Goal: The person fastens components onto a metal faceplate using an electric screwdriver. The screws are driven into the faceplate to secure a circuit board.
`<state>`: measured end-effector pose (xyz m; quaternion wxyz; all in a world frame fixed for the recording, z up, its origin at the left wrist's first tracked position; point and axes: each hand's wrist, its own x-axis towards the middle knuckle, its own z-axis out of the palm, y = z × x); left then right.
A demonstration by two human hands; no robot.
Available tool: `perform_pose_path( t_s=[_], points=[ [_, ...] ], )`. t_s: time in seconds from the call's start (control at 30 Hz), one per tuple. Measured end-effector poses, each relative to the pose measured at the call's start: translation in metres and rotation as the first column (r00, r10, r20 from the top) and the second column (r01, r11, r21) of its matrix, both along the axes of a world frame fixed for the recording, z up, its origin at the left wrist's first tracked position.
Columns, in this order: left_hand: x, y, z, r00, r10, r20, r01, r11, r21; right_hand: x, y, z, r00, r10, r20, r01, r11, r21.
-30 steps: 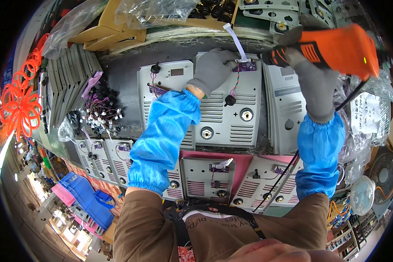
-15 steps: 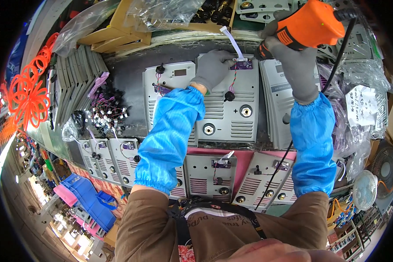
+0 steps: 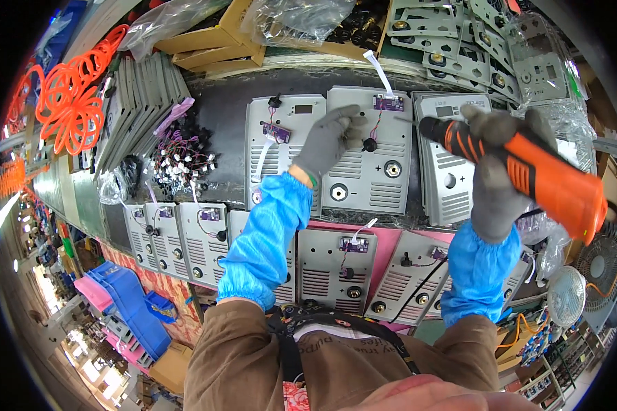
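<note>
A grey slotted metal panel (image 3: 363,175) lies flat before me, with two round sockets near its lower end. At its top right sits a small purple circuit board (image 3: 389,103) with a white ribbon cable (image 3: 378,70) standing up and twisted wires running to a black knob (image 3: 369,144). My gloved left hand (image 3: 322,145) hovers over this panel's left side, fingers apart and holding nothing. My gloved right hand (image 3: 495,188) grips an orange electric screwdriver (image 3: 555,179), its bit pointing left above a stack of panels (image 3: 440,161), apart from the board.
Another panel (image 3: 299,130) with a board lies to the left. Beyond it are a heap of wired connectors (image 3: 185,154) and upright grey panels (image 3: 140,109). Several panels with boards (image 3: 336,264) stand along the near edge. Cardboard boxes (image 3: 219,44) and metal plates (image 3: 425,24) line the back.
My left hand has left the circuit board, moving left and nearer me. My right hand has drawn the screwdriver nearer and right, swinging it nearly level. The whole view has shifted slightly.
</note>
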<state>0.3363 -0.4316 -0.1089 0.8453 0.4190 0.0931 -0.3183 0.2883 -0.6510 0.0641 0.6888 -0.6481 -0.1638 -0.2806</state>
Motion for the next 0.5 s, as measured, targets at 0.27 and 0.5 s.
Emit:
perform_pose_path(
  t_s=[0.27, 0.5],
  points=[
    [-0.042, -0.016, 0.01, 0.992, -0.082, -0.095, 0.084, 0.996, 0.019, -0.043, 0.028, -0.02, 0.995, 0.088, -0.053, -0.075, 0.974, 0.215],
    [-0.048, -0.023, 0.003, 0.984, 0.017, -0.177, -0.063, 0.965, -0.255, -0.043, 0.034, -0.02, 0.998, 0.045, -0.039, -0.037, 0.979, 0.202]
  ],
)
